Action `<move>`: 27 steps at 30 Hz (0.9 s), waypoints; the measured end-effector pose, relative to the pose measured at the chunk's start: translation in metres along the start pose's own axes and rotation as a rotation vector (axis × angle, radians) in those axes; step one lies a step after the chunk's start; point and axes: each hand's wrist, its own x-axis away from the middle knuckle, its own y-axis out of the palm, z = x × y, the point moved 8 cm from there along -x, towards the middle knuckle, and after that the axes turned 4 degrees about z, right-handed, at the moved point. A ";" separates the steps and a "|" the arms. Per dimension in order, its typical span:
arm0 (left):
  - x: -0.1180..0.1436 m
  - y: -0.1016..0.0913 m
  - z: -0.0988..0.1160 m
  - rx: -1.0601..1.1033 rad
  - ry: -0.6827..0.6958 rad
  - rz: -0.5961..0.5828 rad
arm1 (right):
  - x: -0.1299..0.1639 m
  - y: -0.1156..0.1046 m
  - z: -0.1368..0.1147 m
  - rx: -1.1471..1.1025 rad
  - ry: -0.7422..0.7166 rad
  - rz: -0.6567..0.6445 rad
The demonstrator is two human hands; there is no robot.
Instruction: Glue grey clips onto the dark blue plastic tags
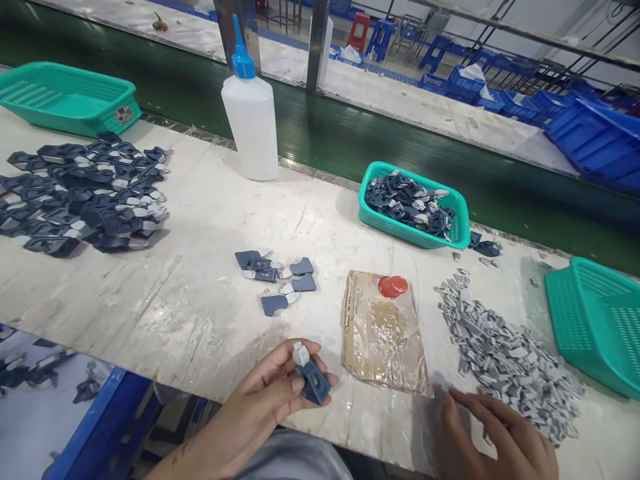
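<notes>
My left hand is shut on a dark blue plastic part with a small grey piece set at its top, held just above the table's near edge. My right hand lies flat, fingers spread, at the near end of a heap of small grey pieces, touching it. Between the hands lies a cardboard square under clear film, with a glue smear and a red cap on it. A few blue parts with grey pieces lie just beyond my left hand.
A large pile of blue parts covers the left of the table. A white glue bottle with a blue nozzle stands at the back. Teal baskets sit at back left, middle holding blue parts, and right. A green conveyor runs behind.
</notes>
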 end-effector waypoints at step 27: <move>-0.007 -0.003 0.003 0.092 0.036 -0.056 | -0.078 0.067 -0.049 -0.219 -0.230 -0.167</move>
